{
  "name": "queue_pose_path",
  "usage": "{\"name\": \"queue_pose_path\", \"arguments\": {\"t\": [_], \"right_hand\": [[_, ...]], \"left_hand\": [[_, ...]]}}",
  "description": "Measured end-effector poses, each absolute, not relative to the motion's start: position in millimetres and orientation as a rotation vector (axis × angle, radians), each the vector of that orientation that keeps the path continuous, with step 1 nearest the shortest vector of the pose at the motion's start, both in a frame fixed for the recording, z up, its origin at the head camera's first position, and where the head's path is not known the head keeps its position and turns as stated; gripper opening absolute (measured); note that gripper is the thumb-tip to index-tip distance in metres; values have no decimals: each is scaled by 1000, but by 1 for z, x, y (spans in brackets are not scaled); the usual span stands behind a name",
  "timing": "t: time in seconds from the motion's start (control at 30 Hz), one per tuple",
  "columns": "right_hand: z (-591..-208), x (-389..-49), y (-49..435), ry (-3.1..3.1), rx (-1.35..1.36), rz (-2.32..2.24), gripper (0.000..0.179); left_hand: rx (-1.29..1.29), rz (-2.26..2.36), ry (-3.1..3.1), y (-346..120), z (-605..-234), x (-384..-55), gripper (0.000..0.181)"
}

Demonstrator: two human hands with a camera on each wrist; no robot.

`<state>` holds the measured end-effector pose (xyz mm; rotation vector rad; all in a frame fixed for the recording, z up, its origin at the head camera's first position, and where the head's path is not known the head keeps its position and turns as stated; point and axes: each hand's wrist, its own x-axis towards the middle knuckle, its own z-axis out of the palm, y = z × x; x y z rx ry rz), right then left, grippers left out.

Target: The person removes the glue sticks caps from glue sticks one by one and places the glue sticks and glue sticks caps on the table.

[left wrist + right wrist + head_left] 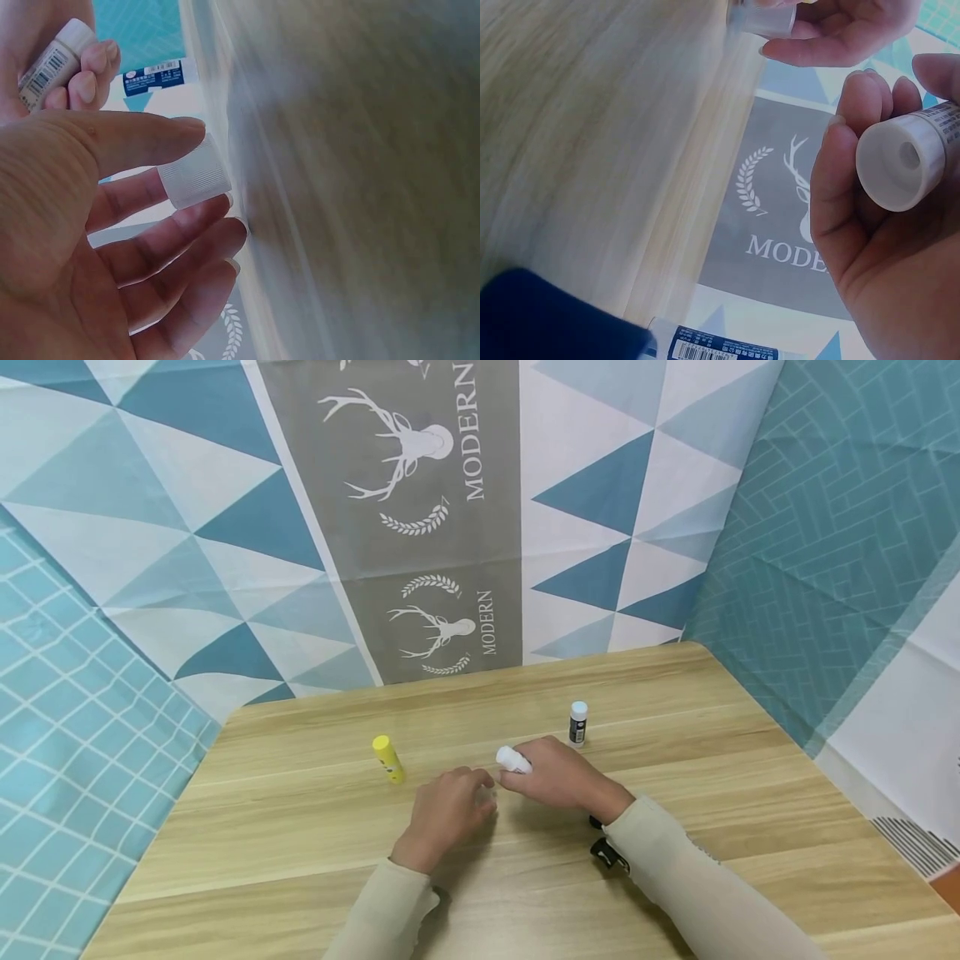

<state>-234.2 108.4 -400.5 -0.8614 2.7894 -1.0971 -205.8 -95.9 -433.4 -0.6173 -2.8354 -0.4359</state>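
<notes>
My left hand [448, 806] pinches a small translucent ribbed cap [196, 176] between thumb and fingers, low over the table. Beside it my right hand [557, 774] grips a white glue stick [513, 760], fingers curled round its body. In the right wrist view the hollow white end of this glue stick [900, 163] faces the camera, with a small round hub inside. A barcode label shows on its side in the left wrist view. Just beyond the right hand stands a glue stick with a dark label [577, 724]. A yellow glue stick [388, 759] stands left of both hands.
The wood-grain table [285, 835] runs back to a patterned cloth wall [427, 552] with deer prints. More cloth hangs along the left and right sides. A black strap piece [606, 852] sits by the right sleeve.
</notes>
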Motion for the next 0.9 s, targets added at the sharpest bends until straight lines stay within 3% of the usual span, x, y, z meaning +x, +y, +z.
{"name": "queue_pose_path", "arguments": {"t": [0.9], "right_hand": [[-394,-233,105,2787,-914,-1103,36]], "left_hand": [[-507,-474,-2870,-96,-428,-201,25]]}}
